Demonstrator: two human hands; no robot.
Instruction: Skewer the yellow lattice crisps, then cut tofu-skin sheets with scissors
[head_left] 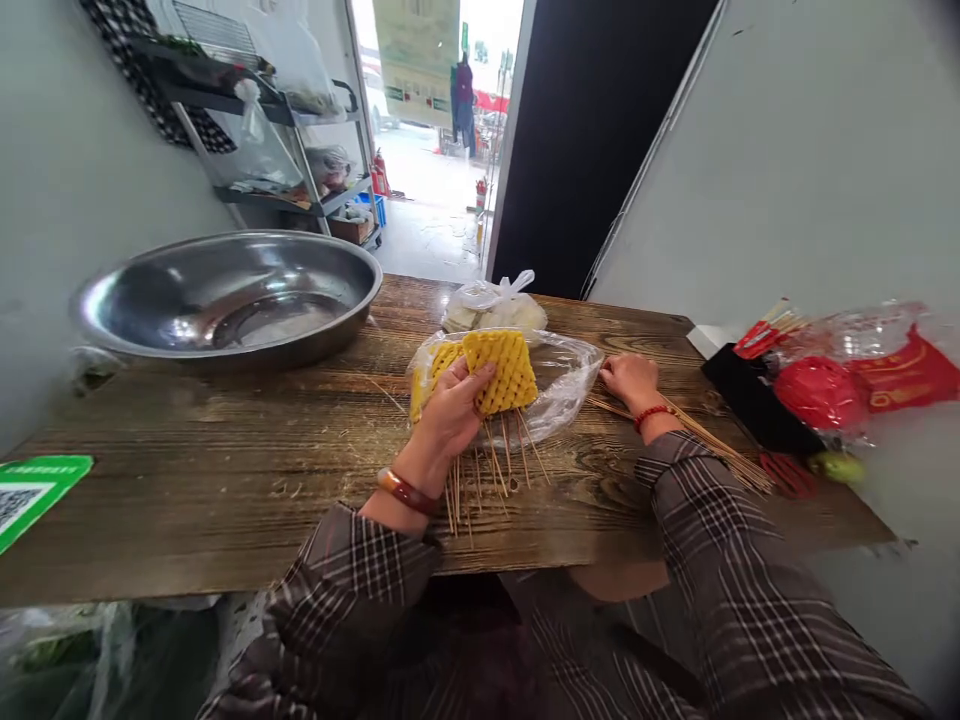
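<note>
My left hand (pixel 454 408) is closed on yellow latticed slabs (pixel 504 372) with thin wooden sticks poking out below them. Beneath and beside these, a clear plastic bag (pixel 564 390) lies spread on the table, with more yellow pieces (pixel 426 378) at its left side. More sticks (pixel 466 500) point toward the table's front edge. To the right, my right hand (pixel 631 382) has its fingers pressed together at the tips of a bundle of loose skewers (pixel 724 450). Whether it grips one is too small to tell.
A large steel basin (pixel 232 300) stands at the left of the wooden table (pixel 300 480). A tied bag of pale pieces (pixel 495 306) lies behind the yellow ones. At right are a black box (pixel 757 400) and red packages (pixel 817 393). A shelf (pixel 292 110) stands beyond.
</note>
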